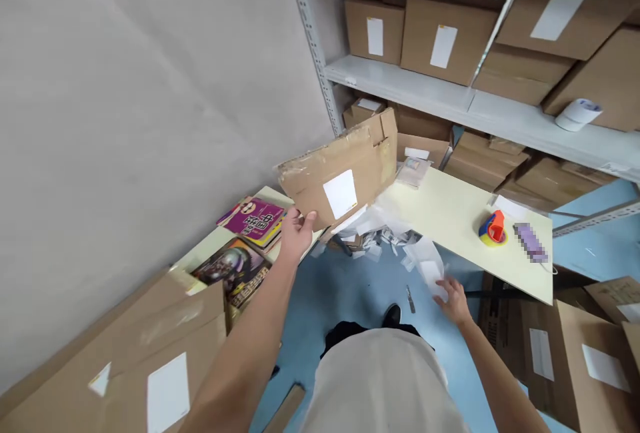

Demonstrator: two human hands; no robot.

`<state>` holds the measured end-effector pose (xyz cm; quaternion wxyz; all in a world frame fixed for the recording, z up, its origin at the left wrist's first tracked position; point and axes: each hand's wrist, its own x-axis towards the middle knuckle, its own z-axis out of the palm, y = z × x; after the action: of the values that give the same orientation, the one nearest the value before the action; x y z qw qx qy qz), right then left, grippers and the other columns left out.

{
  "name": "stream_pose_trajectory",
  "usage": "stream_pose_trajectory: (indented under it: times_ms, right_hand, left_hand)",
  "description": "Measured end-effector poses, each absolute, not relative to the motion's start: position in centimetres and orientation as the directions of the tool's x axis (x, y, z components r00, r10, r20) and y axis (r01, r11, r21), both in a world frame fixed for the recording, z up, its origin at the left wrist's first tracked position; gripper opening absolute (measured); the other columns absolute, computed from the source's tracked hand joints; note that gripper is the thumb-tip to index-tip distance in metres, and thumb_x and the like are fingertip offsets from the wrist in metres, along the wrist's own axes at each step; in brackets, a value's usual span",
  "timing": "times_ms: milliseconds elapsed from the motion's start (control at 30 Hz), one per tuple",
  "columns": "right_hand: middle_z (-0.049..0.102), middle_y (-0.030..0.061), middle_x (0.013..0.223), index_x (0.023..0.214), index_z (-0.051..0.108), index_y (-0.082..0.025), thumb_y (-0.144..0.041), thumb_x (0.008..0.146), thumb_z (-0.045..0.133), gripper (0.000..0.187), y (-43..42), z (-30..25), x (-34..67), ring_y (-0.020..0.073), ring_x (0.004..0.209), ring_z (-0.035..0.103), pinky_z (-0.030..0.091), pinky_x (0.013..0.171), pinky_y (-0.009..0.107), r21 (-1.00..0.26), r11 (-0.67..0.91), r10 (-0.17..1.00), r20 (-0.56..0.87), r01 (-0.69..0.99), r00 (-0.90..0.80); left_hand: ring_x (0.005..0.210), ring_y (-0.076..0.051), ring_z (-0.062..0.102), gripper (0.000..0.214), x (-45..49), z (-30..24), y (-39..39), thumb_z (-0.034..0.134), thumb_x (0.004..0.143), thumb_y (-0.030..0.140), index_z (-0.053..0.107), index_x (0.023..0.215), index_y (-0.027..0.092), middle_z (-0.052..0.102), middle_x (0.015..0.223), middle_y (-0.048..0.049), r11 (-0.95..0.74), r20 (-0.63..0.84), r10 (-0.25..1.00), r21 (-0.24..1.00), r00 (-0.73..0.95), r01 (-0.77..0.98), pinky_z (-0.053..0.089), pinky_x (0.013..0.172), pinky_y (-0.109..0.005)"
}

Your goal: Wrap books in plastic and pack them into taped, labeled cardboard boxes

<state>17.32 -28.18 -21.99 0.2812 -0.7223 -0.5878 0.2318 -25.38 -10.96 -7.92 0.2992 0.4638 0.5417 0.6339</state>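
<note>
My left hand [297, 233] grips the lower left edge of a flattened cardboard box [367, 159], thumb on its near face. The box stands tilted above the table corner and bears a white label [341, 193]. My right hand [454, 301] is low on the right, its fingers apart and slightly bent. A white paper strip [429, 265] lies right by its fingertips, slightly blurred; whether they touch is unclear. Below the left hand are a purple book [256, 218] on a small stack and a dark-covered book [233, 269].
A pale table [450, 206] carries a tape dispenser [494, 227], a purple phone [531, 243] and a small packet [414, 171]. Scrap paper [385, 241] and a utility knife [411, 299] lie on the blue floor. Shelves [410, 89] of cartons stand behind; more cartons [125, 339] flank me.
</note>
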Motion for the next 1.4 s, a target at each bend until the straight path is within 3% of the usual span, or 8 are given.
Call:
stream_pose_trajectory:
  times_ms: [133, 233, 400, 600, 767, 900, 1167, 1400]
  right_hand:
    - [0.042, 0.0175, 0.151, 0.125, 0.063, -0.023, -0.060, 0.080, 0.060, 0.058, -24.0, -18.6, 15.5, 0.0407, 0.136, 0.042, 0.040, 0.102, 0.059, -0.590, -0.072, 0.941, 0.228, 0.804, 0.251]
    - [0.055, 0.0187, 0.139, 0.128, 0.060, -0.021, -0.056, 0.086, 0.058, 0.055, -18.4, -15.2, 13.4, 0.0361, 0.129, 0.049, 0.040, 0.102, 0.053, -0.561, -0.044, 0.947, 0.240, 0.826, 0.213]
    - [0.073, 0.0097, 0.093, 0.091, 0.072, -0.023, -0.037, 0.094, 0.053, 0.023, -13.6, -13.3, 12.2, 0.0268, 0.093, 0.066, 0.044, 0.084, 0.038, -0.451, -0.115, 0.992, -0.006, 0.885, 0.126]
    - [0.072, 0.0091, 0.093, 0.095, 0.074, -0.024, -0.035, 0.092, 0.052, 0.025, -18.7, -16.5, 16.5, 0.0256, 0.087, 0.068, 0.050, 0.076, 0.036, -0.490, -0.222, 0.975, -0.085, 0.843, 0.207]
    - [0.044, 0.0194, 0.151, 0.146, 0.047, -0.019, -0.060, 0.074, 0.070, 0.086, -20.4, -15.4, 17.3, 0.0368, 0.139, 0.044, 0.044, 0.106, 0.054, -0.651, -0.116, 0.960, 0.120, 0.750, 0.254]
    - [0.024, 0.0183, 0.162, 0.155, 0.027, -0.022, -0.061, 0.079, 0.064, 0.093, -17.3, -10.7, 18.0, 0.0365, 0.150, 0.024, 0.034, 0.112, 0.060, -0.724, -0.164, 0.771, 0.330, 0.670, 0.544]
    - [0.069, 0.0145, 0.121, 0.124, 0.058, -0.019, -0.056, 0.076, 0.069, 0.062, -13.2, -7.2, 20.8, 0.0268, 0.111, 0.064, 0.049, 0.098, 0.045, -0.987, 0.066, 0.691, 0.150, 0.145, 0.707]
    - [0.072, 0.0080, 0.114, 0.110, 0.063, -0.023, -0.054, 0.075, 0.072, 0.048, -12.4, -7.8, 22.8, 0.0235, 0.107, 0.065, 0.047, 0.101, 0.043, -0.972, 0.195, 0.603, 0.224, 0.131, 0.766]
  left_hand:
    - [0.087, -0.021, 0.068, 0.043, -22.3, -7.3, -9.5, 0.079, 0.065, 0.051, 0.064, 0.092, 0.020, 0.072, 0.091, -0.0078, -0.205, 0.228, 0.933, 0.973, -0.278, 0.110, 0.057, 0.077, -0.030]
    - [0.089, -0.022, 0.068, 0.042, -20.2, -6.7, -8.8, 0.080, 0.064, 0.048, 0.066, 0.092, 0.020, 0.072, 0.090, -0.0076, -0.178, 0.191, 0.961, 0.981, -0.201, 0.079, 0.057, 0.076, -0.030]
    - [0.090, -0.022, 0.067, 0.038, -17.6, -6.4, -6.2, 0.079, 0.066, 0.041, 0.065, 0.094, 0.019, 0.072, 0.093, -0.0073, -0.166, 0.168, 0.978, 0.986, -0.122, 0.030, 0.057, 0.081, -0.031]
    - [0.089, -0.019, 0.068, 0.033, -18.7, -5.8, 0.0, 0.076, 0.069, 0.038, 0.062, 0.093, 0.019, 0.071, 0.096, -0.0062, -0.252, 0.258, 0.959, 0.965, -0.119, 0.070, 0.057, 0.078, -0.028]
    - [0.088, -0.021, 0.070, 0.039, -18.2, -5.5, 3.9, 0.082, 0.064, 0.040, 0.064, 0.092, 0.020, 0.073, 0.089, -0.0055, -0.206, 0.202, 0.976, 0.978, 0.086, 0.041, 0.059, 0.078, -0.029]
    - [0.083, -0.022, 0.071, 0.044, -16.9, -6.9, 5.1, 0.087, 0.055, 0.042, 0.065, 0.087, 0.020, 0.073, 0.084, -0.0052, -0.073, 0.072, 0.964, 0.997, 0.256, -0.006, 0.059, 0.072, -0.029]
    - [0.093, -0.024, 0.070, 0.044, -13.1, -9.9, 6.5, 0.086, 0.058, 0.041, 0.065, 0.090, 0.019, 0.073, 0.092, -0.0073, 0.053, -0.021, 0.909, 0.996, 0.416, -0.066, 0.057, 0.082, -0.032]
    - [0.124, -0.025, 0.057, 0.063, -7.1, -10.2, 8.2, 0.069, 0.077, 0.064, 0.050, 0.120, 0.022, 0.060, 0.130, -0.0131, -0.183, 0.202, 0.883, 0.979, 0.424, -0.085, 0.042, 0.109, -0.042]
